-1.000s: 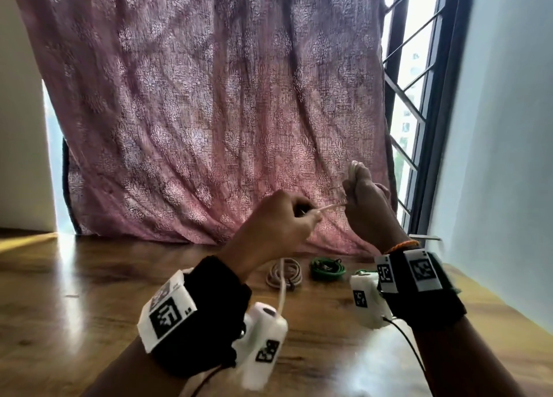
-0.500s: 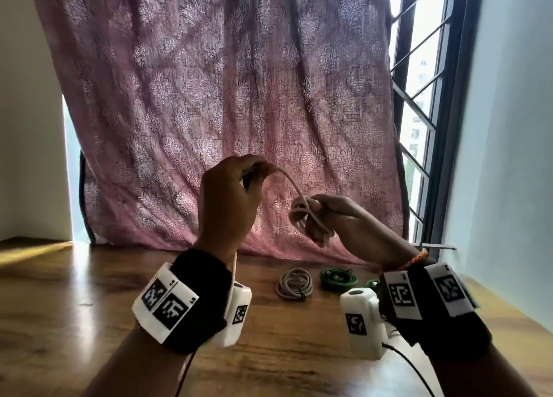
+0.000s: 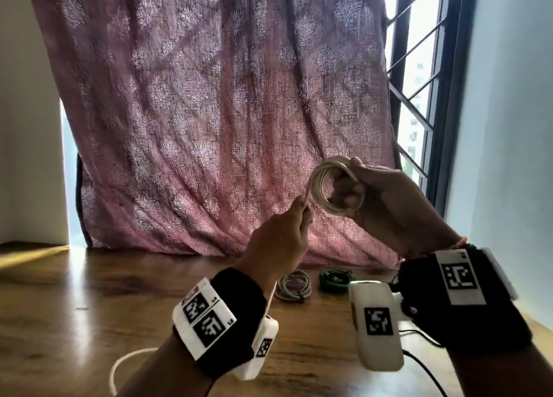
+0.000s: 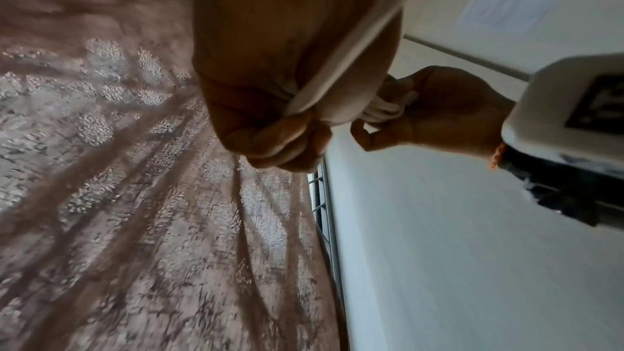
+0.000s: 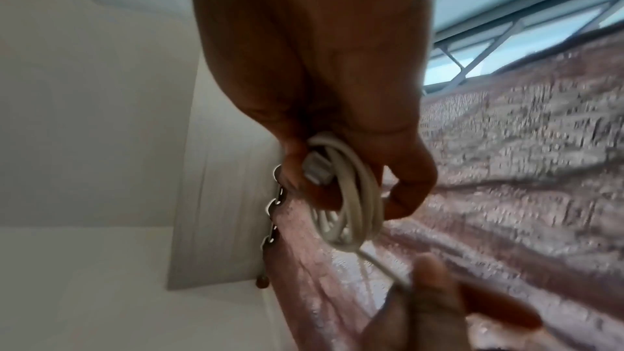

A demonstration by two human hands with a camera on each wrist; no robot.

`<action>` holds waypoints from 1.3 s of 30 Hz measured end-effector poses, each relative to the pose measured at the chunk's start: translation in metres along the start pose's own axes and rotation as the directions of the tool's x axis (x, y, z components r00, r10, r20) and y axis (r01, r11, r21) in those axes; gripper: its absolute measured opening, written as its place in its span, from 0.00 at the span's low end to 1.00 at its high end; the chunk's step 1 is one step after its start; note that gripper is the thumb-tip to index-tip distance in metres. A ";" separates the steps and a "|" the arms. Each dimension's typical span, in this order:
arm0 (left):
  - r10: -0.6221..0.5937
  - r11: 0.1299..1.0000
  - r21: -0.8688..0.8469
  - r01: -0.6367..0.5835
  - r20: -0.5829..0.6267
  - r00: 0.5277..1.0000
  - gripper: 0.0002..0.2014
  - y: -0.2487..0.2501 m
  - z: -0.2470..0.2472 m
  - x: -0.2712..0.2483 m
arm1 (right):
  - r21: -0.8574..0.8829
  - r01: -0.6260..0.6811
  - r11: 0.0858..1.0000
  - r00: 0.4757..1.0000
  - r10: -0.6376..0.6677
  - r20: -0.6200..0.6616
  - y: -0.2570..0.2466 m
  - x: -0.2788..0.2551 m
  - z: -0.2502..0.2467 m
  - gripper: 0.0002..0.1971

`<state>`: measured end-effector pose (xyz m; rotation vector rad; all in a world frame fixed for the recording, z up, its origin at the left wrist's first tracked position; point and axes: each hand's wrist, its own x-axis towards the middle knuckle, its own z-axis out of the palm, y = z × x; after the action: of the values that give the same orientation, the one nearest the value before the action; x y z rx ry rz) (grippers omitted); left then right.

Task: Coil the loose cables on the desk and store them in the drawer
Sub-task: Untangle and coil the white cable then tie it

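A white cable (image 3: 321,187) is wound in several loops, raised above the desk. My right hand (image 3: 371,193) grips the coil (image 5: 351,202), fingers through the loops and thumb on top; a white plug (image 5: 315,168) sits against the fingers. My left hand (image 3: 287,235) pinches the free strand (image 4: 341,55) just below and left of the coil. The strand runs down past my left wrist, and its loose tail (image 3: 128,363) lies on the wooden desk (image 3: 89,307). No drawer is in view.
A coiled grey cable (image 3: 294,287) and a coiled green cable (image 3: 333,280) lie on the desk near a pink curtain (image 3: 209,112). A barred window (image 3: 419,67) and a pale wall (image 3: 508,127) close the right side.
My left hand swung down from above the coil to below it, laying another turn. The right hand rotated and rose, so the coil faces the head camera.
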<state>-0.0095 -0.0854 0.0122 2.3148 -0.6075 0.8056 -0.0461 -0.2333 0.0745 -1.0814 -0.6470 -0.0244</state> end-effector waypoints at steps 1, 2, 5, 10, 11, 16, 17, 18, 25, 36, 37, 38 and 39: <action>0.014 0.999 0.050 -0.015 0.011 1.000 0.17 0.001 0.000 -0.001 | 0.083 -0.013 0.996 1.000 0.013 -0.001 -0.001 0.000 0.002 0.15; 0.028 0.997 0.071 -0.030 0.024 0.999 0.17 0.003 -0.001 -0.003 | 0.155 -0.024 0.988 1.000 0.024 0.001 -0.002 -0.001 0.005 0.14; 0.032 0.996 0.084 -0.035 0.034 0.999 0.22 0.013 -0.003 -0.008 | 0.270 -0.040 0.962 0.999 0.038 0.014 -0.002 -0.002 0.012 0.12; 0.086 0.977 0.196 -0.085 0.005 0.996 0.25 0.031 -0.008 -0.015 | 0.387 0.034 0.922 0.999 -0.027 -0.023 -0.003 -0.006 0.021 0.07; 0.100 0.969 0.226 -0.097 -0.001 0.995 0.24 0.033 -0.008 -0.016 | 0.434 0.056 0.899 0.998 -0.040 -0.047 -0.003 -0.006 0.022 0.08; 0.075 0.994 0.058 -0.088 0.190 0.979 0.10 0.035 -0.015 -0.018 | 0.391 0.207 0.897 0.973 -0.147 -0.178 0.003 0.000 0.022 0.13; 0.059 0.997 -0.056 -0.044 0.307 0.950 0.08 0.035 -0.017 -0.019 | 0.351 0.250 0.903 0.960 -0.182 -0.215 0.003 0.001 0.018 0.12; 0.054 0.991 -0.131 0.001 0.417 0.908 0.08 0.036 -0.020 -0.020 | 0.332 0.284 0.899 0.946 -0.207 -0.249 0.001 0.004 0.012 0.12; 0.107 0.994 -0.073 -0.080 0.551 0.828 0.08 0.046 -0.028 -0.028 | 0.144 0.403 0.904 0.849 -0.310 -0.427 -0.005 0.014 -0.031 0.13; 0.402 0.830 0.326 -0.453 0.214 0.890 0.11 0.060 -0.063 -0.031 | -0.680 0.229 0.697 0.891 -0.431 -0.142 0.039 0.021 -0.020 0.07; 0.423 0.836 0.312 -0.451 0.154 0.893 0.11 0.056 -0.069 -0.029 | -0.682 0.214 0.699 0.910 -0.396 -0.120 0.041 0.021 -0.019 0.07; 0.433 0.848 0.294 -0.442 0.097 0.896 0.11 0.051 -0.074 -0.026 | -0.676 0.213 0.705 0.926 -0.367 -0.091 0.042 0.021 -0.019 0.07; 0.439 0.857 0.282 -0.431 0.035 0.898 0.11 0.045 -0.079 -0.024 | -0.681 0.219 0.698 0.936 -0.347 -0.055 0.043 0.021 -0.019 0.08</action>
<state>-0.0839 -0.0592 0.0637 2.4465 -1.0923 1.2027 -0.0058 -0.2218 0.0440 -1.6409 -0.6504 -0.6723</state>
